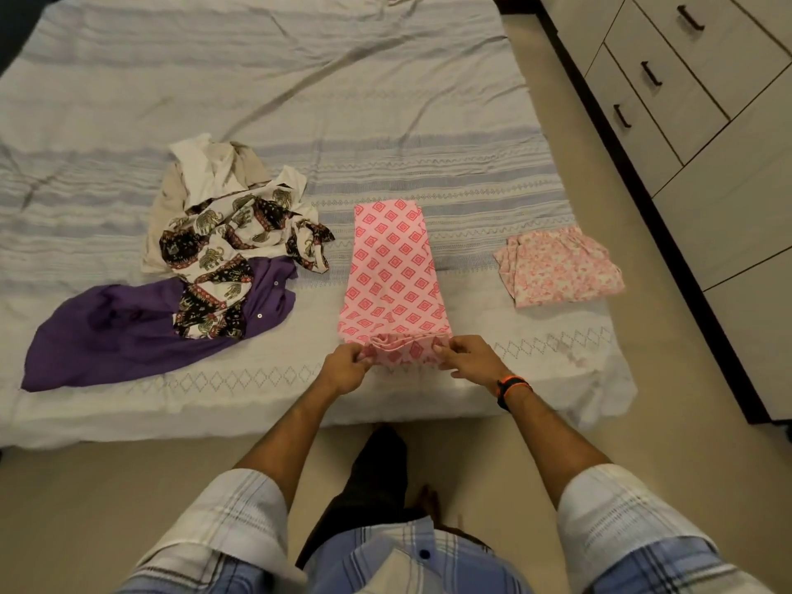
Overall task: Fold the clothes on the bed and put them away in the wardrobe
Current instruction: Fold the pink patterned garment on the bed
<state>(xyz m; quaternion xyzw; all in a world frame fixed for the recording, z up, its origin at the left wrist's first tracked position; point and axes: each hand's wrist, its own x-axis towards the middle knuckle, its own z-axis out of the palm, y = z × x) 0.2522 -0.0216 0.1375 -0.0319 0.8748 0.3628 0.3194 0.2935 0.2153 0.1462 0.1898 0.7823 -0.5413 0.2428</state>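
On the left of the bed (385, 100) lies my unfolded heap: a purple shirt (115, 332) spread out nearest me, an elephant-print garment (231, 237) crumpled across its right part, and, farther off, a beige and white piece (205, 173) poking out from under that print. To the right of the heap, in the middle of the near part of the bed, the pink diamond-print garment (392, 267) lies as a long narrow strip running away from me, its near end gathered into a small bunch at the mattress edge. My left hand (345, 368) pinches the left side of that bunched end, fingers curled round the cloth, and my right hand (469, 358) pinches the right side in the same way, thumb and fingertips closed on the fabric; the two hands sit close together with the bunch between them. On my right wrist I wear a black and orange band (512, 390). Farther right, near the bed's right edge, a pink floral garment (557, 267) rests already folded into a flat packet, well apart from the strip. Beyond the bed, along the right, stands the white wardrobe (728, 186) with dark handles on its drawers.
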